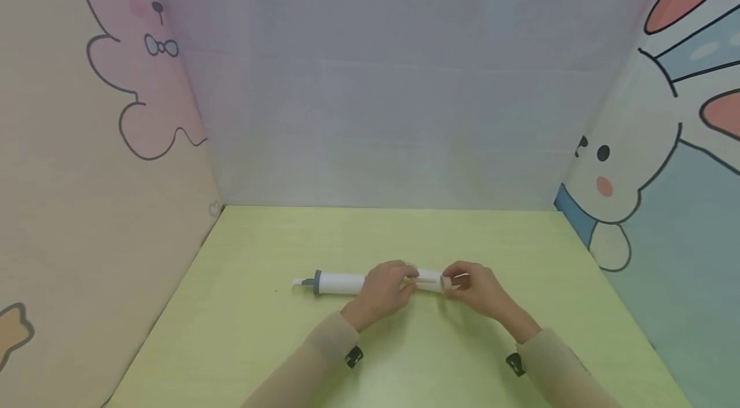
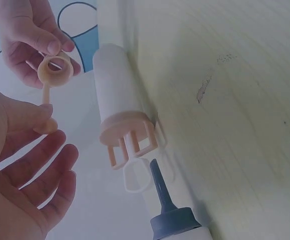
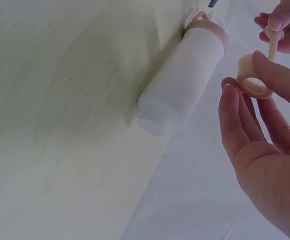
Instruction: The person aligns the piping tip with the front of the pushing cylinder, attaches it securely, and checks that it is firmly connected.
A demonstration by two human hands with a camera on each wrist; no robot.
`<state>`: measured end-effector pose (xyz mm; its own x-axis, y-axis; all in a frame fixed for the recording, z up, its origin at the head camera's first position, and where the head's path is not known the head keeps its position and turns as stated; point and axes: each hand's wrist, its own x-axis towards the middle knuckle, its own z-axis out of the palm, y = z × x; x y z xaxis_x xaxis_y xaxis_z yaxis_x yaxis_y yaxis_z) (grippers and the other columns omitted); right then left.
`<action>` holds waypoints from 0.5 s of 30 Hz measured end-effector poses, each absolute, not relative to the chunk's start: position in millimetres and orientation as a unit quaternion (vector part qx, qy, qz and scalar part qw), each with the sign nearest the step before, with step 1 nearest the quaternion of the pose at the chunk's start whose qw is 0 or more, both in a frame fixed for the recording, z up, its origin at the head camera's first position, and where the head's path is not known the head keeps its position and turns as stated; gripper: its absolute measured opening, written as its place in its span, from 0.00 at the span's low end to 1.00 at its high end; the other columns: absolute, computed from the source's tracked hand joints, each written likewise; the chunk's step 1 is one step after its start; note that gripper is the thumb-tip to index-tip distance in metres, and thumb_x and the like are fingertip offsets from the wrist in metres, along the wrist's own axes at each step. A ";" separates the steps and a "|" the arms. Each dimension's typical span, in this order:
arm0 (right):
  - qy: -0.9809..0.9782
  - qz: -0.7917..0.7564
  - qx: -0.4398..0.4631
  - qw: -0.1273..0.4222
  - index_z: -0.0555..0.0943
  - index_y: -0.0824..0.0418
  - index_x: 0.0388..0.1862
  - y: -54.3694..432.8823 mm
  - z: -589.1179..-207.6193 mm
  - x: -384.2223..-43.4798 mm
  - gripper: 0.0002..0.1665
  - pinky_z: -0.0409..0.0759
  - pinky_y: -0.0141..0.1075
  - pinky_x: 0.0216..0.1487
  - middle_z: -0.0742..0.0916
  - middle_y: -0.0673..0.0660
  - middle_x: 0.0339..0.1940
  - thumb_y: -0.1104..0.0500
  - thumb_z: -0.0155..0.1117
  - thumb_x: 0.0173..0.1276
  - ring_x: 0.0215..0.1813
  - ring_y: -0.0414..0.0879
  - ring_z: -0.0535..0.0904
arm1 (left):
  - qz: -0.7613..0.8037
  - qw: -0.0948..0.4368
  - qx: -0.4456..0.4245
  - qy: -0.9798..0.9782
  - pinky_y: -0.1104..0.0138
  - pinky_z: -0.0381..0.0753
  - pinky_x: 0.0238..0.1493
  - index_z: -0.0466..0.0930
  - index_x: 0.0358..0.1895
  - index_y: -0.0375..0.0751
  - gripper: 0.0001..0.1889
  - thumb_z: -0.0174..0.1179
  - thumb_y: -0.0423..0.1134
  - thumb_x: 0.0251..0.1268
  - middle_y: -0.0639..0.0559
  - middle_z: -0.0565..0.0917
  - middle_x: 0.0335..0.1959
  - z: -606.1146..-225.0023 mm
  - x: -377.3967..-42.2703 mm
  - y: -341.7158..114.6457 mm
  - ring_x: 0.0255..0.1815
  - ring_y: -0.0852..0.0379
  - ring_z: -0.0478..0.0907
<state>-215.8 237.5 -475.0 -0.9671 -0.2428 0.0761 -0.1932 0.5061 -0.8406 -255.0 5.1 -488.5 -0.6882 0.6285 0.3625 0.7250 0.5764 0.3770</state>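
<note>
Both hands hold one beige nozzle (image 2: 45, 93), with a wide ring-shaped collar at one end and a small rounded tip at the other. My right hand (image 1: 476, 291) pinches the collar between thumb and fingers, its round opening showing in both wrist views. At the tip, my left hand (image 1: 383, 289) grips with thumb and index finger, its other fingers loosely bent. Behind the hands lies a white bottle (image 3: 185, 75) on its side. A beige lid (image 2: 127, 127) with open loops closes one end; a narrower white neck (image 3: 154, 119) shows at the other.
Left of that bottle, a second white bottle (image 1: 341, 284) lies roughly in line, with a grey collar and prongs at its left end. Its grey nozzle (image 2: 162, 187) points toward the beige lid. The yellow-green table (image 1: 260, 344) meets cartoon-printed side walls and a pale back curtain (image 1: 376, 106).
</note>
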 end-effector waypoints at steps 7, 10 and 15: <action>0.862 -0.485 -0.146 0.011 0.80 0.67 0.42 231.1 -474.9 -215.5 0.16 0.81 0.36 0.39 0.84 0.63 0.42 0.69 0.72 0.54 0.42 0.58 0.83 | -0.246 0.098 -0.392 -0.881 0.69 0.77 0.40 0.85 0.43 0.47 0.09 0.66 0.39 0.58 0.57 0.84 0.41 -488.0 -255.8 9.2 0.40 0.61 0.80; 0.868 -0.472 -0.156 0.004 0.81 0.65 0.42 228.0 -474.8 -215.8 0.16 0.81 0.37 0.38 0.85 0.60 0.41 0.68 0.73 0.54 0.41 0.56 0.83 | -0.245 0.103 -0.399 -0.877 0.69 0.77 0.41 0.85 0.42 0.47 0.09 0.66 0.38 0.57 0.56 0.84 0.41 -487.6 -255.6 11.4 0.41 0.60 0.80; 0.875 -0.457 -0.160 0.007 0.81 0.62 0.43 224.6 -475.9 -216.2 0.16 0.80 0.35 0.38 0.85 0.56 0.41 0.66 0.73 0.55 0.40 0.54 0.83 | -0.241 0.106 -0.413 -0.872 0.70 0.76 0.41 0.85 0.41 0.46 0.09 0.66 0.38 0.57 0.57 0.84 0.41 -486.5 -253.8 13.2 0.40 0.62 0.80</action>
<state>-216.2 224.6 -475.9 -0.9486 -0.2869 0.1335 -0.2734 0.5308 -0.8022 -253.8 13.2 -486.5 -0.6366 0.6689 0.3839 0.7711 0.5426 0.3331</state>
